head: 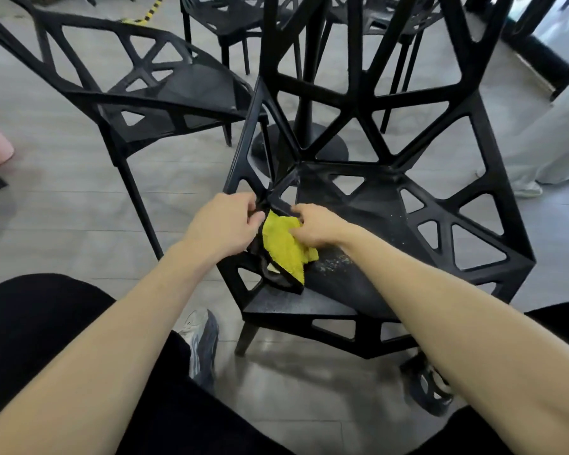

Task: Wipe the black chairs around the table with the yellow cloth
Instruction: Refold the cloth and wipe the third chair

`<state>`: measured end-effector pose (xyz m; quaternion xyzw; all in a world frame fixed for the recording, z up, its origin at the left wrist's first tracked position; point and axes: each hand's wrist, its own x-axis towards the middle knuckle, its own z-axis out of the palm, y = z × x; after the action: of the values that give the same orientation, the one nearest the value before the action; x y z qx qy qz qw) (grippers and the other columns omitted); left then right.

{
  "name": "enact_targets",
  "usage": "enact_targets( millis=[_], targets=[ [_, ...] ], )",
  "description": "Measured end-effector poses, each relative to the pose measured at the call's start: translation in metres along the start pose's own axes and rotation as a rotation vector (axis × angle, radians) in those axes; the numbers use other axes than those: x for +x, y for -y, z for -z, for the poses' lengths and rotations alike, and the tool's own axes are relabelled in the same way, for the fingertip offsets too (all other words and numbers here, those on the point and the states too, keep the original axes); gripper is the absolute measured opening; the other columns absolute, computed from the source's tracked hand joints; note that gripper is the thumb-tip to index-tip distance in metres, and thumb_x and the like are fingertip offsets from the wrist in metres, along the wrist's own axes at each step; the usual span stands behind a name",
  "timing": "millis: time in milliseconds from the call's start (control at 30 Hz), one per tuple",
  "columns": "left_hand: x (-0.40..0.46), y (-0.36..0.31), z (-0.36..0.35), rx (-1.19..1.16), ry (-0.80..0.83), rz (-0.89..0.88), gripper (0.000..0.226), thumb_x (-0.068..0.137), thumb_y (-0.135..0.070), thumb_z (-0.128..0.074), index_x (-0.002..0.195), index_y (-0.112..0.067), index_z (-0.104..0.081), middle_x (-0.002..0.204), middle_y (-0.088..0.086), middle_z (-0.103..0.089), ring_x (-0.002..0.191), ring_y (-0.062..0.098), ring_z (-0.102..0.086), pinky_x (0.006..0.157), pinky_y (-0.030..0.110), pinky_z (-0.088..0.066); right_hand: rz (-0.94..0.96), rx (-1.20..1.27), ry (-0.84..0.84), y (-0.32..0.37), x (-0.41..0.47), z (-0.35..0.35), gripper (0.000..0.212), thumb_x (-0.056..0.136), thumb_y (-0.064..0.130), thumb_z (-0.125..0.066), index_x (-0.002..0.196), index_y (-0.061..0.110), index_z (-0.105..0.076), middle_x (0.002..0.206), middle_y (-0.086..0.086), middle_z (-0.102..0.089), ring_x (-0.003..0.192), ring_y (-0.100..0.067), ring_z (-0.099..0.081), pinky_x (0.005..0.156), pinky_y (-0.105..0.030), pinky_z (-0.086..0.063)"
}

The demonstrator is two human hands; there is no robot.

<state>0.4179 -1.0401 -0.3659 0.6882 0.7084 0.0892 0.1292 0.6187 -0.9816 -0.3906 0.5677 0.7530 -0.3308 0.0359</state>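
Near chair [358, 205]: black, rigid open lattice; I judge it light yet stiff, best steadied by a frame strut.

Second chair [165, 83]: same pattern, just left, untouched by either hand.

Yellow cloth [284, 247]: soft, limp, dark-edged, bunched on the near seat's left corner; I would gather it at a fold.

Left hand [225, 221]: grip curled round a strut, it seems.

Right hand [316, 226]: grip pinching the cloth.
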Motion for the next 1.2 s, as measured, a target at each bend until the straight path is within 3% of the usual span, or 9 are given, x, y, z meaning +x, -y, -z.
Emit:
enact_targets(
  millis=[100, 200, 333, 533, 700, 933, 1033, 1100, 1200],
  targets=[
    [0.008, -0.010, -0.008, 0.030, 0.258, 0.013, 0.057, 0.101, -0.062, -0.060, 0.138, -0.018, -0.058, 0.128, 0.008, -0.072, 0.123, 0.036, -0.064, 0.098, 0.048, -0.055, 0.048, 0.083, -0.005, 0.001, -0.001, 0.015, 0.028, 0.091, 0.022, -0.072, 0.113, 0.005, -0.073, 0.101, -0.003, -0.074, 0.094, -0.022, -0.069, 0.086, -0.045, -0.058],
    [0.011, -0.027, 0.004, -0.163, 0.338, -0.070, 0.080, 0.093, -0.056, -0.076, 0.158, -0.024, -0.042, 0.138, 0.002, -0.065, 0.125, 0.028, -0.065, 0.104, 0.042, -0.052, 0.195, 0.210, -0.106, -0.003, -0.018, 0.037, 0.026, 0.085, 0.014, -0.080, 0.110, 0.020, -0.072, 0.100, 0.001, -0.076, 0.098, -0.021, -0.071, 0.089, -0.039, -0.058],
    [0.018, -0.034, 0.023, -0.594, 0.214, -0.166, 0.056, 0.068, -0.044, -0.084, 0.122, -0.032, -0.073, 0.111, -0.001, -0.080, 0.109, 0.025, -0.075, 0.101, 0.052, -0.059, 0.295, 0.266, -0.244, 0.001, -0.052, 0.084, 0.041, 0.079, 0.024, -0.093, 0.114, 0.029, -0.073, 0.098, 0.009, -0.071, 0.095, -0.013, -0.067, 0.090, -0.031, -0.055],
    [0.019, -0.072, 0.036, -1.100, 0.048, -0.230, 0.042, 0.087, -0.021, -0.080, 0.128, -0.024, -0.072, 0.123, 0.006, -0.079, 0.119, 0.028, -0.074, 0.109, 0.054, -0.057, 0.184, 0.411, -0.349, -0.010, -0.096, 0.124, 0.095, 0.067, 0.055, -0.097, 0.146, 0.025, -0.052, 0.120, 0.008, -0.067, 0.105, -0.008, -0.067, 0.085, -0.026, -0.056],
    [0.013, -0.097, 0.032, -1.221, 0.009, -0.167, 0.051, 0.087, -0.015, -0.085, 0.133, -0.024, -0.067, 0.127, 0.005, -0.077, 0.121, 0.028, -0.073, 0.111, 0.059, -0.055, 0.169, 0.386, -0.493, -0.052, -0.122, 0.119, 0.037, 0.077, 0.051, -0.092, 0.084, 0.019, -0.074, 0.078, -0.005, -0.073, 0.069, -0.012, -0.065, 0.071, -0.041, -0.058],
    [0.012, -0.155, 0.035, -1.374, 0.167, -0.238, 0.131, 0.083, 0.005, -0.086, 0.169, -0.049, -0.002, 0.147, 0.005, -0.067, 0.130, 0.029, -0.069, 0.099, 0.052, -0.061, 0.281, 0.312, -0.671, -0.075, -0.180, 0.169, 0.019, 0.092, 0.025, -0.081, 0.107, 0.023, -0.069, 0.093, 0.005, -0.077, 0.090, -0.016, -0.074, 0.091, -0.046, -0.060],
    [0.020, -0.179, 0.046, -1.361, 0.326, -0.244, 0.090, 0.088, -0.014, -0.084, 0.163, -0.036, -0.041, 0.133, 0.002, -0.071, 0.111, 0.023, -0.074, 0.085, 0.041, -0.062, 0.290, 0.287, -0.737, -0.088, -0.200, 0.198, 0.025, 0.099, 0.016, -0.072, 0.119, 0.015, -0.058, 0.101, 0.004, -0.078, 0.099, -0.020, -0.073, 0.095, -0.044, -0.058],
    [0.027, -0.197, 0.051, -1.217, 0.389, -0.259, 0.051, 0.085, -0.030, -0.081, 0.134, -0.023, -0.070, 0.114, 0.000, -0.072, 0.095, 0.014, -0.070, 0.078, 0.033, -0.056, 0.283, 0.258, -0.739, -0.101, -0.210, 0.214, 0.021, 0.101, 0.014, -0.068, 0.118, 0.019, -0.057, 0.103, 0.003, -0.076, 0.102, -0.019, -0.071, 0.096, -0.042, -0.056],
    [0.039, -0.228, 0.044, -0.878, 0.287, -0.361, 0.015, 0.081, -0.026, -0.084, 0.087, -0.018, -0.072, 0.093, -0.001, -0.064, 0.080, 0.006, -0.058, 0.072, 0.028, -0.043, 0.264, 0.170, -0.758, -0.128, -0.215, 0.223, 0.020, 0.101, 0.015, -0.066, 0.120, 0.021, -0.064, 0.108, 0.000, -0.074, 0.103, -0.017, -0.068, 0.097, -0.039, -0.054]
  ],
)
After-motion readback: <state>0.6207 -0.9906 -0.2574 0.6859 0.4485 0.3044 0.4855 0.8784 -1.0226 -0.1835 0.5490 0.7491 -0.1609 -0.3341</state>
